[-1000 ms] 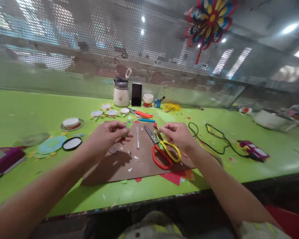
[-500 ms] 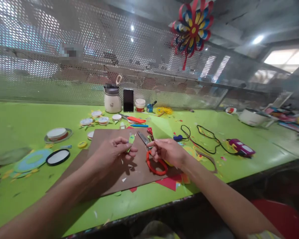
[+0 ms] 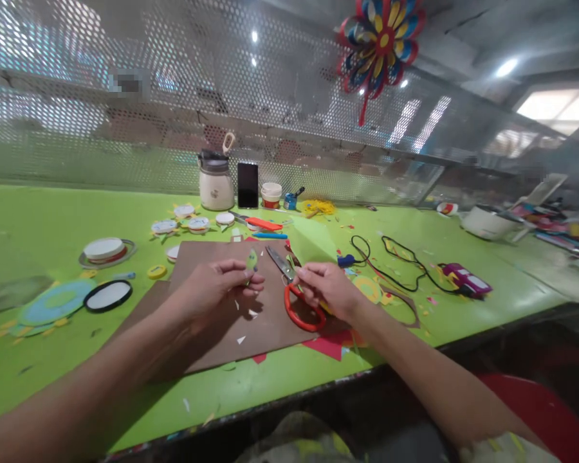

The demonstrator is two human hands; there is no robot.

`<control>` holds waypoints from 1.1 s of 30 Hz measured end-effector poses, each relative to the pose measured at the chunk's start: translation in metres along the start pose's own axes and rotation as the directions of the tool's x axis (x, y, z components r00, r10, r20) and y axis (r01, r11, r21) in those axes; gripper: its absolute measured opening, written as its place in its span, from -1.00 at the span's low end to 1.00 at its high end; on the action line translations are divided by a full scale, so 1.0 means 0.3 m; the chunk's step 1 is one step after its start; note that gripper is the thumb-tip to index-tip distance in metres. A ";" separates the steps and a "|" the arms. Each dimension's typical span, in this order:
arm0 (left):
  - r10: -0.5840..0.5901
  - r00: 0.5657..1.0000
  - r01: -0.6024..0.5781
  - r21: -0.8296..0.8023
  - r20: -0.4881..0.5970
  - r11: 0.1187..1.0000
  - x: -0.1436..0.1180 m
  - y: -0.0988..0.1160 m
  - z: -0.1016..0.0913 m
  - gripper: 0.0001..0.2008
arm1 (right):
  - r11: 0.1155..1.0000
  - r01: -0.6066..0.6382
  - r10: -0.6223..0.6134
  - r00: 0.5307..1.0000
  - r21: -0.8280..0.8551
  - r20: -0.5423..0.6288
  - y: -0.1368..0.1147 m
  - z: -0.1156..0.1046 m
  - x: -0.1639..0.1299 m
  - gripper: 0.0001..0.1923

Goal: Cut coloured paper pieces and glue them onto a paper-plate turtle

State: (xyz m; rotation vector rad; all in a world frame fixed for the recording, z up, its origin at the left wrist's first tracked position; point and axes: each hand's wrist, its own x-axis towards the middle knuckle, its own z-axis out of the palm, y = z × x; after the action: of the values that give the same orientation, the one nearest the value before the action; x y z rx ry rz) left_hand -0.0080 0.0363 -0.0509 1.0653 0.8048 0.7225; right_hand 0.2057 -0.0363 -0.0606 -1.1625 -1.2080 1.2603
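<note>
- A small green paper cutout (image 3: 251,260) is pinched upright between thumb and fingertips of the left hand (image 3: 217,289), above the brown cardboard sheet (image 3: 212,321).
- It looks thin, light and easily creased; best held by its lower edge.
- The right hand (image 3: 325,289) rests closed over the red-handled scissors (image 3: 296,299) lying on the cardboard.
- Paper scraps litter the green counter (image 3: 38,212).
</note>
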 end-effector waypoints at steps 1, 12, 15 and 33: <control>0.022 1.000 -0.022 -0.002 -0.020 1.000 0.003 0.003 0.003 -0.90 | 0.998 0.011 -0.013 0.999 -0.065 -0.035 -0.004 -0.006 -0.019 -0.68; 0.160 0.987 -0.159 0.096 -0.007 0.983 0.021 -0.040 0.008 -0.90 | 0.406 0.297 -0.130 0.955 -0.864 0.267 -0.038 -0.050 -0.278 -0.82; 0.190 0.982 -0.189 0.095 0.003 0.977 0.028 -0.071 -0.010 -0.90 | 0.328 0.338 -0.163 0.940 -0.882 0.300 -0.026 -0.017 -0.332 -0.82; 0.152 0.977 -0.134 0.124 -0.151 0.983 -0.008 -0.042 0.031 -0.85 | 0.482 0.147 -0.625 0.749 -0.864 -0.221 -0.072 -0.244 -0.058 -0.72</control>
State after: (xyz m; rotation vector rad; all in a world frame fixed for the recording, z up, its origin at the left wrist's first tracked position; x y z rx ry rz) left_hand 0.0002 0.0261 -0.0597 1.1877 0.9213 0.9020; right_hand 0.2802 -0.0505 -0.0421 -1.5815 -1.5483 -0.1068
